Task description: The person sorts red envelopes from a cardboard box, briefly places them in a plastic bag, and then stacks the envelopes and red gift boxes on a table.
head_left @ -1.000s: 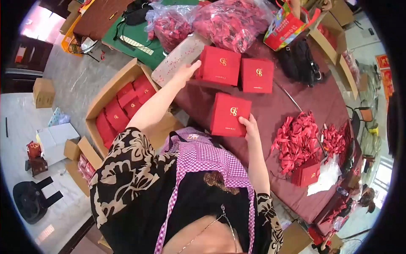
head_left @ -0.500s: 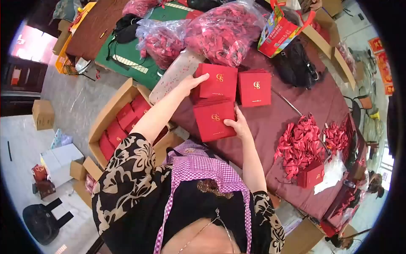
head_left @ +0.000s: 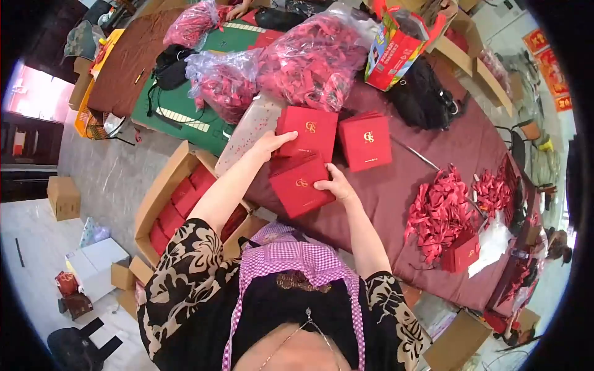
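Three stacks of flat, square red packets with gold lettering are close together at the table's near edge. My left hand grips the far-left stack by its left side, thumb on top and fingers partly hidden. In my right hand is the near stack, pinched at its right edge with the thumb over the top packet. This near stack is tilted and overlaps the lower edge of the far-left one. Just right of them sits the third stack, untouched.
Clear bags of red ribbon lie at the back beside a colourful carrier bag and a black bag. Loose red ribbons are heaped on the right. An open carton of red packets stands at the left. A person's hand shows behind.
The near stack has turned and shifted left in my right hand. My left hand and its stack sit slightly lower in view, and the whole view has shifted a little.
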### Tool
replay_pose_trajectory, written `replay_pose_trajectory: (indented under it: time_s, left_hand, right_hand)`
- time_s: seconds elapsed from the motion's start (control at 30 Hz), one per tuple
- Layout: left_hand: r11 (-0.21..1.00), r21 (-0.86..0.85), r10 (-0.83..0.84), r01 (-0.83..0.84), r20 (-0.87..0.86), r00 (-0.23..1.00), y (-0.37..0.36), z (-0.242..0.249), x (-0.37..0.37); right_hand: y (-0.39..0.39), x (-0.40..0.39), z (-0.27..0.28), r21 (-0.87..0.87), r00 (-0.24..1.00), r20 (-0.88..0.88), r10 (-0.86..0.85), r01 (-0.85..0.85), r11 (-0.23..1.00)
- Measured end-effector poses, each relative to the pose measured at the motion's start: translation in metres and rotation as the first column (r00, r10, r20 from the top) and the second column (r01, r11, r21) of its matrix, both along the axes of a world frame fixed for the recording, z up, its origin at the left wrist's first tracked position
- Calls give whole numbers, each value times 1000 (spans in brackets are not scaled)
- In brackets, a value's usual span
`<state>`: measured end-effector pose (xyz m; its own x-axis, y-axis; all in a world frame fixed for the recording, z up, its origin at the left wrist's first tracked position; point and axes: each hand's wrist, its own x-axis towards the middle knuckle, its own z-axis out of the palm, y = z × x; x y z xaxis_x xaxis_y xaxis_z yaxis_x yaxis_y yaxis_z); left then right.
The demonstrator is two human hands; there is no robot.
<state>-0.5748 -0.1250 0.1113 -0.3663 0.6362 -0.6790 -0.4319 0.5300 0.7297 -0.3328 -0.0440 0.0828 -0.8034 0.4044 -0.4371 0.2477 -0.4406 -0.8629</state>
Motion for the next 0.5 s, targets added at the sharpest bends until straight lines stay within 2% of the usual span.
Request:
replay_pose_trajectory:
  time_s: [0.13,0.2,0.27,0.33,0.37,0.43,0.5]
  left_hand:
    - [999,-20,23,-25,-84,996,-3,29,0]
    - [998,-7,60,-61,-89,994,-5,5,-13]
    - [994,-76,75,-83,-99,992,-6,-7,-30]
    - [996,20,82,-81,-72,994,-10,-23,-49]
    - [997,45,69,-66,-85,994,-10,-31,-59]
    - [993,99,81,-67,-138,987,-10,-24,-65]
    - [987,153,79,-45,-227,971,-8,0,-60]
  right_hand:
    - [-3,-11,-5,-23,1000,-29,8,-9,1000]
    - [-5,-21,-5,-33,998,-5,67,-67,997]
    - [-7,-35,-12,-19,997,-17,69,-70,997]
    - [-10,-50,-8,-58,996,-49,78,-81,995]
    - [-10,-58,-15,4,993,-80,84,-84,996]
    - [-10,-71,-18,-26,992,-78,99,-101,995]
    - [-7,-74,-23,33,992,-72,102,-100,994]
